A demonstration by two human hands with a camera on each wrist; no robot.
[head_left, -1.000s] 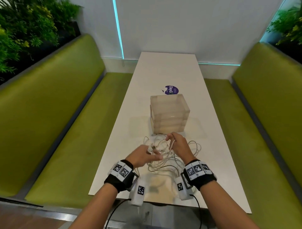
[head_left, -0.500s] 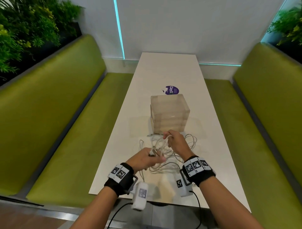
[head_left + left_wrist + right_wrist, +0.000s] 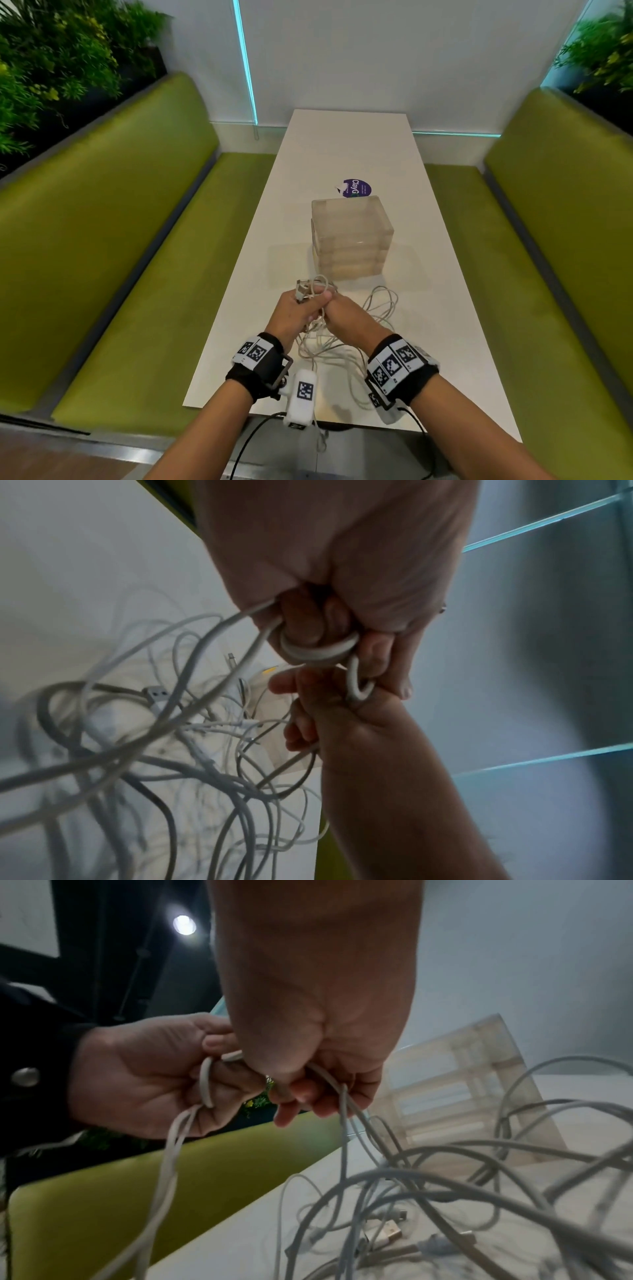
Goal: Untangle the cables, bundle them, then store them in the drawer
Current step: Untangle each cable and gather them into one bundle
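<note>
A tangle of white and grey cables [image 3: 346,342] lies on the white table [image 3: 346,144] in front of a translucent drawer box [image 3: 352,236]. My left hand [image 3: 301,308] grips a coiled loop of white cable [image 3: 318,650], with loops and a plug end [image 3: 303,286] sticking up above its fingers. My right hand [image 3: 346,315] presses against the left and holds strands of the same cable [image 3: 329,1080]. Loose cables [image 3: 445,1177] trail from both hands down to the pile. The drawer box's drawers appear closed.
Green benches [image 3: 120,260] run along both sides of the narrow table. A purple sticker [image 3: 356,188] sits beyond the box. Plugs and connectors [image 3: 390,1234] lie among the cables. Plants [image 3: 51,68] fill the back left corner.
Both hands have come together and lifted. The right hand moved left to meet the left, and cable loops now stand gathered in the left hand.
</note>
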